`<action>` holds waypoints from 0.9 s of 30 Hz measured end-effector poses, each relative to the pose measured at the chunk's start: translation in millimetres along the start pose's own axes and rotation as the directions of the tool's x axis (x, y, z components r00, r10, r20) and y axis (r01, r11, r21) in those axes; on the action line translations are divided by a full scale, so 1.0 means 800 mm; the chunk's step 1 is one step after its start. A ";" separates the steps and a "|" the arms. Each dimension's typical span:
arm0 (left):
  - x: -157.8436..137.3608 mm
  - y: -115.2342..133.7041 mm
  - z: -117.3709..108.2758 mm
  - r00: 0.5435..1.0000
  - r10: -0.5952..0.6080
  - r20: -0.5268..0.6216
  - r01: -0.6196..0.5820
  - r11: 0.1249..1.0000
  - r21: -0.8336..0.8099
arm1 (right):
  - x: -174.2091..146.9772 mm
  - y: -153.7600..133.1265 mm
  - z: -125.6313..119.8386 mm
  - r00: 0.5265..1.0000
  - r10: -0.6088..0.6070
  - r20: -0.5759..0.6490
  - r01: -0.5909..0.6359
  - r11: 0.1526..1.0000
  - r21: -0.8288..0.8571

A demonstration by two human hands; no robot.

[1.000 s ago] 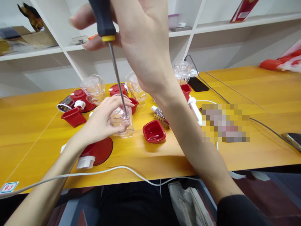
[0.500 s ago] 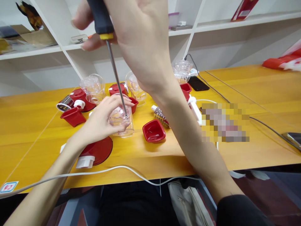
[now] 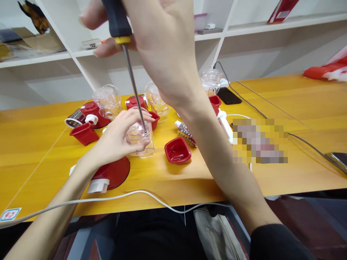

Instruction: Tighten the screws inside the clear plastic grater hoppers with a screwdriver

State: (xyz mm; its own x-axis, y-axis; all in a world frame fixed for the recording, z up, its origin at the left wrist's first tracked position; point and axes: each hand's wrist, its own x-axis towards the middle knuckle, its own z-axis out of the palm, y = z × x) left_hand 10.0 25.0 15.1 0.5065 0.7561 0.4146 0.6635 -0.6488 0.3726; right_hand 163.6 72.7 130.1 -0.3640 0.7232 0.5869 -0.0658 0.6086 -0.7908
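Note:
High in the head view, my right hand (image 3: 159, 39) is closed around the dark handle of a screwdriver (image 3: 132, 74) with a yellow collar. Its long metal shaft slants down, and the tip meets a small spot on a clear plastic housing (image 3: 142, 150). My left hand (image 3: 123, 135) curls around that housing from the left and steadies it on the table. Just right of the housing sits a red square cup (image 3: 177, 151). Under my left forearm lies a red round base (image 3: 119, 175) with a white part (image 3: 98, 186) at its edge.
Behind my hands stand more clear housings (image 3: 105, 97), red cups (image 3: 84, 133) and metal grater drums (image 3: 185, 133). A white cable (image 3: 141, 192) crosses the table's front edge. A black phone (image 3: 229, 96) lies at the back right. White shelves (image 3: 271, 30) rise behind the table.
Both hands, the screwdriver and the clear housing keep nearly the same positions. My right hand has shifted only very slightly, with the screwdriver tip still at the same spot.

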 end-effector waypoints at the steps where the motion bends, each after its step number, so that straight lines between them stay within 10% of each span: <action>1: 0.000 0.000 0.000 1.000 0.007 -0.003 -0.007 1.000 -0.003 | -0.006 0.001 -0.001 1.000 -0.013 -0.009 0.012 1.000 -0.022; 27: -0.001 -0.002 0.001 1.000 0.027 -0.011 -0.027 1.000 0.000 | 0.003 0.000 -0.006 0.996 0.006 0.094 -0.014 0.996 0.084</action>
State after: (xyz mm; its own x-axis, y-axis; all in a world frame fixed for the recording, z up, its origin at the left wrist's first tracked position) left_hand 9.0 25.4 13.6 0.5184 0.7369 0.4338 0.6495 -0.6693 0.3608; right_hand 167.2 75.9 132.3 -0.4504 0.6930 0.5630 -0.1382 0.5689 -0.8107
